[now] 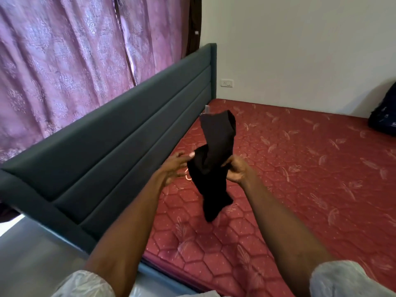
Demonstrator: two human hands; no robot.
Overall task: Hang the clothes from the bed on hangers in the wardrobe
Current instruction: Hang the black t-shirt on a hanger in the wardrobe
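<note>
Nearest the camera sit the two pale, leaf-patterned short sleeves (85, 285), and from them both bare forearms reach out over the corner of the bed. The right hand (236, 170) has its fingers curled in and pinches the right side of a crumpled black cloth garment (213, 168), holding it clear above the red quilted mattress with the pale feather print (300, 179). The left hand (176, 166) is spread, fingers mostly straight and fanned; its fingertips touch the garment's left edge, but it does not seem to have a real hold, though blur makes that hard to settle.

The garment runs roughly up and down: one end sticks up above the hands, toward the dark teal padded headboard (107, 159), and the other end dangles below them, close over the mattress. So the cloth lies between the two hands, and the right one carries its weight. A thin pinkish loop (188, 176), perhaps part of a hanger, peeps out just behind the left edge of the cloth; what it is cannot be told.

Judging from this, the next move depends on the left hand closing on that near edge to spread the piece sideways. No wardrobe is in view. A dark bag (383, 112) rests at the far right, against the wall.
</note>
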